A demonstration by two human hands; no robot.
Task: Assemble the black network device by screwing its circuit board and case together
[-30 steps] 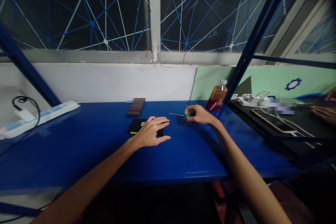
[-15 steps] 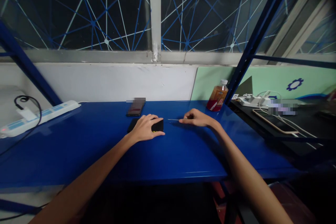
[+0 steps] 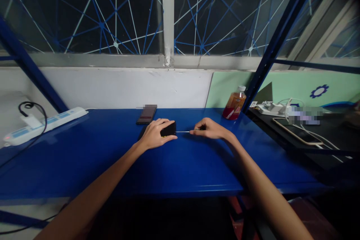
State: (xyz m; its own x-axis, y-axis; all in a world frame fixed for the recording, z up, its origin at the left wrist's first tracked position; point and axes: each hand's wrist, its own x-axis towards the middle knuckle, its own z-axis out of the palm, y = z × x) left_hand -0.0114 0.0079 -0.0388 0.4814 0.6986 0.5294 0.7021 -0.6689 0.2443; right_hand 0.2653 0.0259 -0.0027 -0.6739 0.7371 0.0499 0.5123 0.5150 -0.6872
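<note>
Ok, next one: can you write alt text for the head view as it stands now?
On a blue table, a left hand grips a flat black box while the right hand points a thin metal rod at its right side. A phone and a drink bottle stand farther back.

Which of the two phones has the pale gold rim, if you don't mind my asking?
The far-right phone, on the black desk; the other phone, on the blue table behind the left hand, looks dark-rimmed.

Thin metal shaft (image 3: 183,132) at black case's (image 3: 168,129) edge.
</note>
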